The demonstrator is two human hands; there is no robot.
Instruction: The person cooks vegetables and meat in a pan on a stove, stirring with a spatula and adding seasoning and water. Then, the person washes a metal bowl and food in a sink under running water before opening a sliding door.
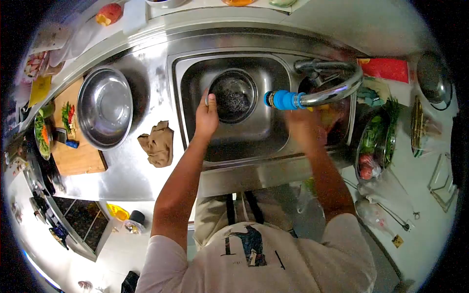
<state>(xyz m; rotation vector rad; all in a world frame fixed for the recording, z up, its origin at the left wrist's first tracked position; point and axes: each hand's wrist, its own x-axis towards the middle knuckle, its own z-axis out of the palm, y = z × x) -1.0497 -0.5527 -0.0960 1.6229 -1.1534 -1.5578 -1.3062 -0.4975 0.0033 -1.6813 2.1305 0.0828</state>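
My left hand [207, 117] grips the near-left rim of a round metal bowl [253, 88], thumb over the edge. The bowl sits in the left basin of the steel sink [273, 139], and its inside looks dark and rippled, as with water. My right hand [304, 126] is smeared by motion below the faucet [342, 94] and its blue nozzle [284, 99], near the divider between the basins. Its fingers cannot be made out. Partly hidden behind that hand and the faucet is the right basin, with something yellowish and reddish in it.
Left of the sink lie a crumpled brown cloth [157, 144], a large steel bowl [121, 115] and a wooden cutting board [83, 158] bearing a knife [66, 138] and chopped vegetables. Bagged green vegetables [372, 134] and a red packet [385, 70] are at the right.
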